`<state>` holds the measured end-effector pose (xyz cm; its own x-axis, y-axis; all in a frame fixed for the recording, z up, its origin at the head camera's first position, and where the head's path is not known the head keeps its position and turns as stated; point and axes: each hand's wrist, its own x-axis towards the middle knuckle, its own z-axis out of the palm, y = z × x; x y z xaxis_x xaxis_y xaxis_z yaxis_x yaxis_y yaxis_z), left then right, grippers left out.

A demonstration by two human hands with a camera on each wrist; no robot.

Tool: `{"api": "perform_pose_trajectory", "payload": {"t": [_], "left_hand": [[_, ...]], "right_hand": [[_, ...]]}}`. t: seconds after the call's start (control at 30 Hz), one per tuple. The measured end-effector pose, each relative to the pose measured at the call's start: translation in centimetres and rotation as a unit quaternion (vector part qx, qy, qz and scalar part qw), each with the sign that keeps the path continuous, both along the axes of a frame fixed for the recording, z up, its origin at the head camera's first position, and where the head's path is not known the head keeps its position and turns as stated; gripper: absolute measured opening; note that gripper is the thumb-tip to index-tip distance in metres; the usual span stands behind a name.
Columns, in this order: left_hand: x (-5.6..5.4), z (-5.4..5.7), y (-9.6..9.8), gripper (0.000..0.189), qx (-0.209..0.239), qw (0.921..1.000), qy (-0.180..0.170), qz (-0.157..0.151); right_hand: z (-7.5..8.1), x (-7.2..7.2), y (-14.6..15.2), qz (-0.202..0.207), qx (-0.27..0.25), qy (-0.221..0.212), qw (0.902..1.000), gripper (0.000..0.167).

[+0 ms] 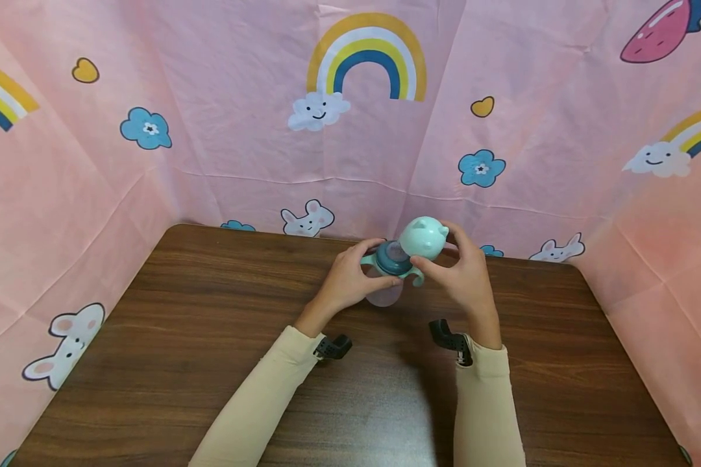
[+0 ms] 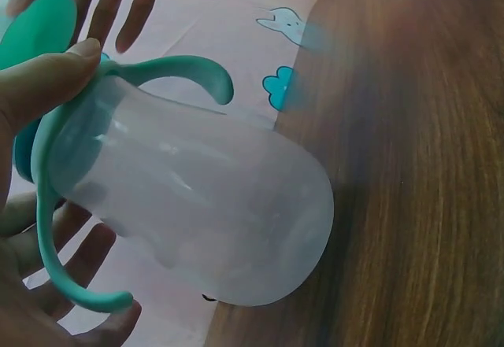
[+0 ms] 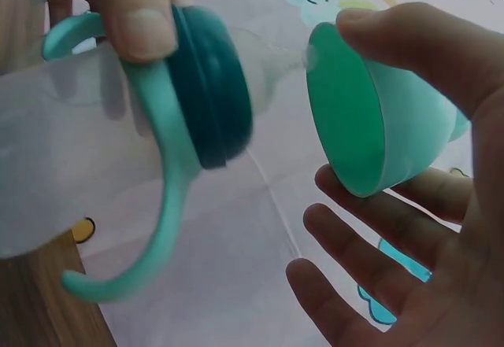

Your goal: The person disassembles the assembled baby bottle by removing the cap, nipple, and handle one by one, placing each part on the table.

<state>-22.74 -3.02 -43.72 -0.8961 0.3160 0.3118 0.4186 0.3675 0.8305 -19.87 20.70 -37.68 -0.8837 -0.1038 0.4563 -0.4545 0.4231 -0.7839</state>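
A translucent baby bottle (image 2: 228,197) with two mint side handles (image 3: 161,142) and a dark teal collar (image 3: 209,87) is held by my left hand (image 1: 348,275) around its neck. The clear nipple (image 3: 269,68) is uncovered and points at the cap. Between thumb and fingers, my right hand (image 1: 466,275) grips a mint dome cap (image 1: 424,237) with small ear-like bumps. In the right wrist view the cap's hollow side faces the nipple, close to its tip. From the head view, the cap partly hides the nipple.
Beneath the hands lies a dark wood-grain table (image 1: 222,311). A pink printed cloth (image 1: 239,84) stands as a wall behind the table and along both sides. Each sleeved wrist wears a black bracket, one on the left (image 1: 334,347) and one on the right (image 1: 448,337).
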Motion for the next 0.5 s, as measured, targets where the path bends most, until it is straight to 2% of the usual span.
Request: {"api": "perform_pose_trajectory", "payload": {"t": [0.27,0.5], "left_hand": [[0.1,0.2,-0.1,0.081,-0.009,0.9998,-0.018,0.001],[0.0,0.3,-0.2,0.081,-0.011,0.9998,-0.018,0.004]], "right_hand": [[0.3,0.4,1.3,-0.015,-0.012,-0.015,0.9997,0.070],[-0.5,0.3,3.5,-0.044,0.006,-0.049,0.9978,0.073]]}}
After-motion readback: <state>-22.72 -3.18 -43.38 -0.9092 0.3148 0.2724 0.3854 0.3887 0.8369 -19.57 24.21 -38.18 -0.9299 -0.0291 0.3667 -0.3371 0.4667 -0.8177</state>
